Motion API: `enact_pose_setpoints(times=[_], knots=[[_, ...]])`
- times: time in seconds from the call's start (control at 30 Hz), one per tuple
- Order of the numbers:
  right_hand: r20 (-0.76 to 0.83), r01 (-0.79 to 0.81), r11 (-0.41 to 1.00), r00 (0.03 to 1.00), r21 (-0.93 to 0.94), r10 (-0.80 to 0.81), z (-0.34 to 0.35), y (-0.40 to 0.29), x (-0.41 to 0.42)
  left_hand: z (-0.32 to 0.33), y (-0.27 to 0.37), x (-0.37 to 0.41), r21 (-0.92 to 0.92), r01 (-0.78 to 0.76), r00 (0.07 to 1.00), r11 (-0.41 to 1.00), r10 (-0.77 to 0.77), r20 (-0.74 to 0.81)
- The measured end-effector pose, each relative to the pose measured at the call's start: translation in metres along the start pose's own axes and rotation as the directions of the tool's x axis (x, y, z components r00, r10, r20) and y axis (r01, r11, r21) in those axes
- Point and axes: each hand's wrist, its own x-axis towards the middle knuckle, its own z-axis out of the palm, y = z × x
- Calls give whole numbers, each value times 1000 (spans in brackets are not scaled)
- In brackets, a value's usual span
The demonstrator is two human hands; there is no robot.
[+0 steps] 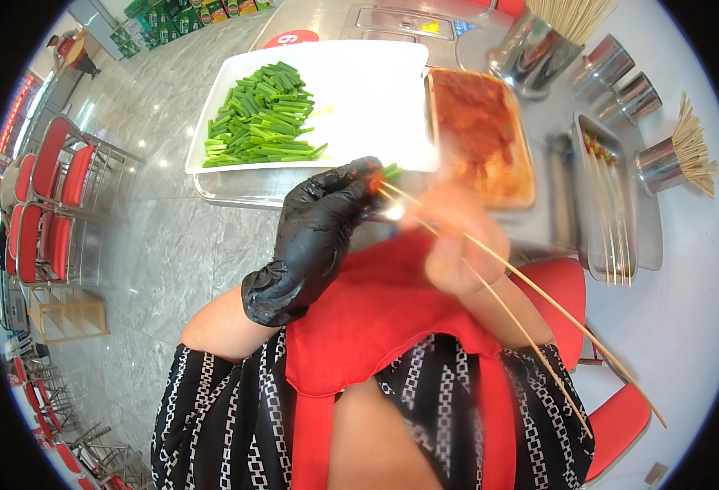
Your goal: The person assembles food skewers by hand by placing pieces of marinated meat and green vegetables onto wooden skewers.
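Observation:
My left hand [319, 236], in a black disposable glove, pinches red marinated food and a short piece of green stalk [391, 173] at the tips of two thin skewers. My bare right hand [466, 239], blurred, holds the two bamboo skewers [555, 303], whose long ends reach down to the right. Beyond my left hand, a white tray [365, 92] carries a pile of cut green stalks [261, 122] on its left part. To its right stands a tray of red marinated food [475, 135], probably meat. Its pieces cannot be told apart.
Right of the trays, a steel pan [626, 245] holds several filled skewers [604, 177]. Metal cups with bamboo sticks [662, 165] and a larger skewer holder [531, 55] stand near it. A red chair [555, 294] is beside the table; more chairs [53, 159] stand left.

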Motion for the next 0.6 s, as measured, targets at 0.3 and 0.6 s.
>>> enact_pose_setpoints(times=[0.3, 0.6], knots=[[62, 17, 993, 998, -121, -9, 7, -2, 4, -7, -10, 1, 246, -154, 986, 957, 165, -25], [56, 40, 977, 998, -209, -29, 12, 1, 1, -10, -16, 0, 470, -370, 928, 801, 343, 146]])
